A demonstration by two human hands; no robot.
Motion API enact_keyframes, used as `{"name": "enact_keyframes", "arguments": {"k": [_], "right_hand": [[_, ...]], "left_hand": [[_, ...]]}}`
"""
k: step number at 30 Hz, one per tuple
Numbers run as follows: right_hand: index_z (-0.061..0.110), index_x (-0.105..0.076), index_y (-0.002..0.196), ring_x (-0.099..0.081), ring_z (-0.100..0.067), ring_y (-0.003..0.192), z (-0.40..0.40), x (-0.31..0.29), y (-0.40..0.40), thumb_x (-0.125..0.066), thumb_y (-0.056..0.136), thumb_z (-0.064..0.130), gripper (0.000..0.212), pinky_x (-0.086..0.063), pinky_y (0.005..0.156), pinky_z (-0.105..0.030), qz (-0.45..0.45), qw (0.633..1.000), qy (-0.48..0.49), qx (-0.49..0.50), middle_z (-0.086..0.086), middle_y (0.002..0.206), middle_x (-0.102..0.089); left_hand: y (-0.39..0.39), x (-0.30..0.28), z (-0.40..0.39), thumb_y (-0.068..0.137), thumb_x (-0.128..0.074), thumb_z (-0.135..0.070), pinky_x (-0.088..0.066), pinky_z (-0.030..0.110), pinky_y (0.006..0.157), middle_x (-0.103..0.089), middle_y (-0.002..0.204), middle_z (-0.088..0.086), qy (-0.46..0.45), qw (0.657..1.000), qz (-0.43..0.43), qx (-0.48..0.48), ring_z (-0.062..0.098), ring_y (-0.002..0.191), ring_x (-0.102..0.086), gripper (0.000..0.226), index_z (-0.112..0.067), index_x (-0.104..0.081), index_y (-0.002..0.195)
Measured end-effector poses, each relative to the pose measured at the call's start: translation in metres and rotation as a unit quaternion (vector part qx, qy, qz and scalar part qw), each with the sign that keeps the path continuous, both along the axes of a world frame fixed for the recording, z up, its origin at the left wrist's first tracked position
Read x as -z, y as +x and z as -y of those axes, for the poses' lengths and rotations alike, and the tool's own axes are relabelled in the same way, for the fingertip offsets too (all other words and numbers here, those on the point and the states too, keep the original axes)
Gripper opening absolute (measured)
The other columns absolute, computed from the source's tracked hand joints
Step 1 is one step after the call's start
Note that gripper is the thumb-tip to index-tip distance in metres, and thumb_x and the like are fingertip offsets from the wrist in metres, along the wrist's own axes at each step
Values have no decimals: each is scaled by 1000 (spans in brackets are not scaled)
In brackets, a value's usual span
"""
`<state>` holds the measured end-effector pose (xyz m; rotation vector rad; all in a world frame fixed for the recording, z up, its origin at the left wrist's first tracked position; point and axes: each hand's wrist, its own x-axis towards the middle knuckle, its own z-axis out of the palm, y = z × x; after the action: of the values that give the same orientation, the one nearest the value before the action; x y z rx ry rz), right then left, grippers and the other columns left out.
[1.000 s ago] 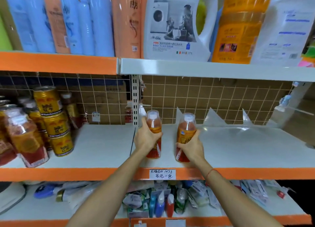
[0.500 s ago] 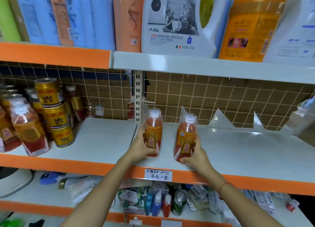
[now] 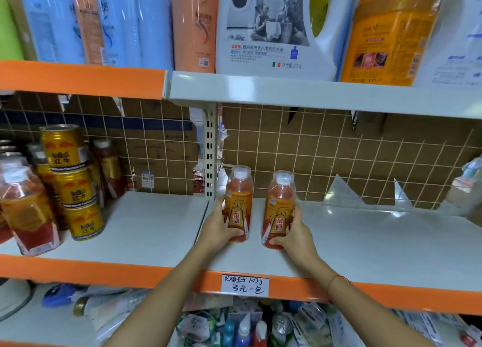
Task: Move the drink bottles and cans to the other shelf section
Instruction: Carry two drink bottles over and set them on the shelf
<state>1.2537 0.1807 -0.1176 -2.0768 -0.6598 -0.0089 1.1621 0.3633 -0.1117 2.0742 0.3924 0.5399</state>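
Landmark: the slotted upright post (image 3: 210, 161) that splits the middle shelf into a left and a right section — every place below is told from it.

Left hand: the left hand (image 3: 217, 229) is wrapped round the lower body of the left bottle (image 3: 238, 203), fingers curled behind it, thumb across the front near the base.

Right hand: the right hand (image 3: 294, 233) grips the right bottle (image 3: 280, 211) the same way, low down and from its far side.

Bottles: both are orange-labelled drink bottles with clear overcaps, standing just right of the post on the right shelf section (image 3: 365, 242). Long axes upright, the right one leaning slightly. They look set down on the board, though I can't tell for sure that the bases bear weight.

Stock still to shift: well left of the post, on the left shelf section (image 3: 146, 229) — stacked gold cans (image 3: 75, 185) and more bottles (image 3: 28, 211) at the far edge.

Deciding relation: everything left to move lies leftward of both hands, so the left hand is the nearer one.

Judgement: placing looks near done; letting go comes next, I'd say.
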Motion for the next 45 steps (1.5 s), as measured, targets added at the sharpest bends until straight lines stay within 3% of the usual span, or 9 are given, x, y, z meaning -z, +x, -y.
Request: {"name": "enact_keyframes", "arguments": {"k": [3,7,14,22,26,33,45], "right_hand": [[24,-17,140,-60,-24,104,-16,1,12,-83,65,9,101,-52,90,-43,10,1000,3,2,-4,118,-59],[21,-20,139,-61,-27,105,-38,3,32,-78,70,6,92,-51,89,-41,21,1000,6,7,-7,118,-61],[20,-28,132,-61,-27,109,-63,6,63,-78,69,2,83,-50,93,-43,16,999,25,-12,-8,120,-62],[21,-30,133,-60,-26,108,-82,10,89,-80,64,2,88,-50,94,-46,17,999,35,-14,-5,118,-63],[21,-31,133,-60,-25,108,-90,11,100,-80,65,2,86,-50,93,-42,21,999,28,-13,-4,119,-63],[23,-32,130,-60,-27,109,-102,15,117,-81,63,5,85,-50,93,-50,25,999,25,-3,-5,118,-63],[20,-34,129,-59,-25,108,-109,21,135,-79,63,1,82,-50,93,-47,31,998,43,-29,-2,118,-62]], "left_hand": [[14,2,-9,71,-81,-8,-43,26,90,-57,126,1,-4,1000,15,2,17,113,-56,95,-21,-22,145],[34,6,-25,71,-81,-11,-46,33,94,-58,123,0,0,1000,18,-2,17,111,-57,96,-25,-21,145],[63,13,-51,69,-83,-14,-46,29,89,-59,110,-9,13,1000,28,0,17,108,-59,95,-29,-25,143],[85,13,-68,67,-85,-15,-47,38,97,-61,121,-3,10,1000,29,-2,19,111,-58,98,-29,-25,143],[94,13,-71,67,-84,-12,-46,33,92,-62,120,-1,8,999,33,-1,19,110,-58,97,-27,-26,144],[103,12,-74,68,-84,-12,-47,37,94,-61,124,2,10,999,37,-13,22,113,-58,99,-25,-24,145],[114,11,-77,69,-83,-10,-45,33,94,-59,125,4,12,999,39,-16,18,109,-56,96,-20,-25,145]]}}
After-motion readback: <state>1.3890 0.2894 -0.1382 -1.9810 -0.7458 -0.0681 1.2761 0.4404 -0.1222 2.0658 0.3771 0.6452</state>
